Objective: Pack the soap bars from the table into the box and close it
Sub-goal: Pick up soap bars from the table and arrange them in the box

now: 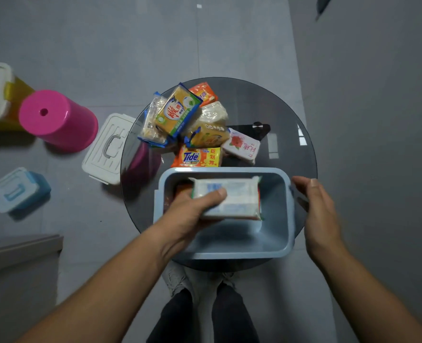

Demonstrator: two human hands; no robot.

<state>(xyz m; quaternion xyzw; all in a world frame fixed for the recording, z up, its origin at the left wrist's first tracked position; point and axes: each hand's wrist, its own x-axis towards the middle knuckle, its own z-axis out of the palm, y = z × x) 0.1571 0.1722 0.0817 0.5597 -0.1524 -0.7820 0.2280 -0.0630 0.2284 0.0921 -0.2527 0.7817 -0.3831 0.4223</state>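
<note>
The left hand (192, 206) grips a white soap bar (234, 199) low in the open blue box (274, 243) — the right hand (321, 214), fingers loose and empty, hovers just beside its rim. Beyond both hands, more soap bars (192, 125) lie heaped on the glass surface (291, 115).

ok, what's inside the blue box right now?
The left hand grips a white-wrapped soap bar at the far end of the blue box, over an orange-wrapped bar showing only at its edges. Near floor is bare. Anything else under them is covered.
</note>
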